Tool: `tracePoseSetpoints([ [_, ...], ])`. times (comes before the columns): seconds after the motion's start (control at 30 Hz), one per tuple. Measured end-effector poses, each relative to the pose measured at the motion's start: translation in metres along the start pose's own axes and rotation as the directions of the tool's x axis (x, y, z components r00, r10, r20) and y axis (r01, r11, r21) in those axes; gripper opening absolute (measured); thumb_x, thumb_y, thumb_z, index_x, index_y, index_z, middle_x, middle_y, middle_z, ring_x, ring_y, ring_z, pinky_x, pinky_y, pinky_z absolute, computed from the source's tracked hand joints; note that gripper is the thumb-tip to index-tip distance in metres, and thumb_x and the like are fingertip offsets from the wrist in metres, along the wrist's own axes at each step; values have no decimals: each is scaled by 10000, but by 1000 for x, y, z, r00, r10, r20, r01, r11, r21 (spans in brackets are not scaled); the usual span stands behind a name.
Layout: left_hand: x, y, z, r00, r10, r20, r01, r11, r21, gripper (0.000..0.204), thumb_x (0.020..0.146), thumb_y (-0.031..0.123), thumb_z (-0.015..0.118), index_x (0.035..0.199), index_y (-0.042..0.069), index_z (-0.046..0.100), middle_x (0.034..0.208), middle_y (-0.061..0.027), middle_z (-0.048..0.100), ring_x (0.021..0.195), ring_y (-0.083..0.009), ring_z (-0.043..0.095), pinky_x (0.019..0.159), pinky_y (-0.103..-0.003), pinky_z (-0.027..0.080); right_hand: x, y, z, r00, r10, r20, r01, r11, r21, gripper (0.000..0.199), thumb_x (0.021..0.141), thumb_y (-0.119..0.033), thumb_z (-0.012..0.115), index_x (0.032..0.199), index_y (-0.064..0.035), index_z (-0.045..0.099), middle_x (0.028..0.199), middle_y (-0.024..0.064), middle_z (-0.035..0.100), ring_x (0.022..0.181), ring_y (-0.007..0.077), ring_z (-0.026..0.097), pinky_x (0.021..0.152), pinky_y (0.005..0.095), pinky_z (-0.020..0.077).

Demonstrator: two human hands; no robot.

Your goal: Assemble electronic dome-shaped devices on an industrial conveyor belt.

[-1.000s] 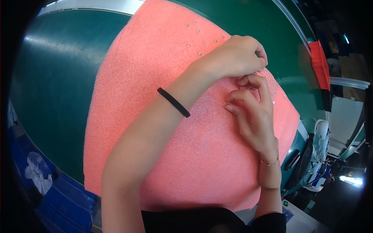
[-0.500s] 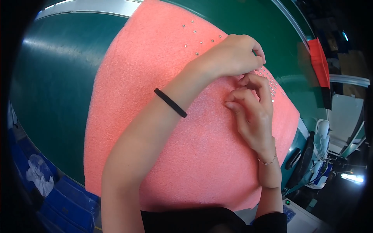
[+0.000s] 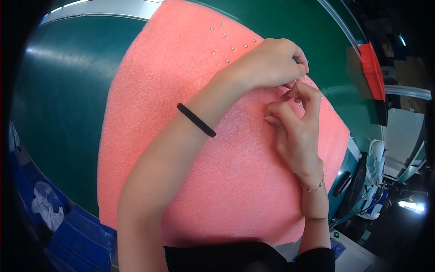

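Observation:
A pink, fuzzy cloth (image 3: 235, 181) is spread in front of me, with small round silvery pieces (image 3: 232, 48) scattered on its far part. More of these pieces lie in a cluster by its right edge, partly behind my fingers. My left hand (image 3: 274, 63) reaches across to that cluster, its fingers curled and their tips mostly hidden. Just below it, my right hand (image 3: 297, 131) is bent over the cloth, thumb and fingers drawn together. Whatever either hand pinches is too small or hidden to make out.
The cloth lies on a green work surface (image 3: 63, 90). A red item (image 3: 372, 72) hangs at the right edge beyond a metal rail. Blue containers (image 3: 81, 240) and a clear plastic bag (image 3: 47, 206) are at lower left. A black object (image 3: 342, 184) lies right of the cloth.
My right hand has shifted slightly up and its index finger has moved closer to my left fingertips, covering more of the clustered pieces. My left hand stays almost in place.

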State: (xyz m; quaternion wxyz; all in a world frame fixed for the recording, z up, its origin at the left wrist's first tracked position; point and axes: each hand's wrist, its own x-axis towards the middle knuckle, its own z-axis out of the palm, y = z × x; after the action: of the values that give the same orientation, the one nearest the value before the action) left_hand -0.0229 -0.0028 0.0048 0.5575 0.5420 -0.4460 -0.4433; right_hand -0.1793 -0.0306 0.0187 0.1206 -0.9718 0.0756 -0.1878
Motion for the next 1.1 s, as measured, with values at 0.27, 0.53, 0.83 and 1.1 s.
tracePoseSetpoints([
  [0.27, 2, -1, -3, 1000, 18, 0, -17, 995, 98, 258, 834, 149, 514, 1002, -24, 606, 798, -87, 610, 723, -123, 596, 617, -253, 485, 2, -7, 2, 999, 44, 29, -47, 992, 120, 259, 588, 135, 629, 788, -17, 570, 996, 134, 390, 919, 273, 468, 787, 355, 435],
  [0.53, 2, -2, -2, 1000, 14, 1, -14, 995, 94, 254, 835, 143, 503, 996, -23, 608, 805, -88, 616, 726, -125, 605, 628, -253, 497, 5, -10, 2, 992, 99, 78, -116, 958, 263, 221, 620, 133, 610, 770, -14, 544, 971, 128, 397, 911, 266, 472, 800, 349, 427],
  [0.83, -7, 4, 6, 1000, -24, -11, 24, 998, 52, 245, 840, 132, 494, 991, -25, 607, 814, -92, 616, 692, -130, 606, 599, -251, 501, -4, -13, -8, 986, 123, 113, -156, 920, 359, 191, 636, 89, 627, 772, -21, 549, 907, 109, 432, 869, 258, 475, 799, 348, 395],
  [1.1, -13, 8, 16, 999, -39, -11, 40, 998, 58, 235, 840, 126, 494, 987, -25, 598, 800, -72, 607, 659, -109, 576, 593, -245, 495, -14, -15, -5, 991, 80, 108, -98, 980, 174, 170, 651, 60, 640, 773, -18, 551, 855, 92, 455, 822, 252, 475, 748, 325, 393],
])
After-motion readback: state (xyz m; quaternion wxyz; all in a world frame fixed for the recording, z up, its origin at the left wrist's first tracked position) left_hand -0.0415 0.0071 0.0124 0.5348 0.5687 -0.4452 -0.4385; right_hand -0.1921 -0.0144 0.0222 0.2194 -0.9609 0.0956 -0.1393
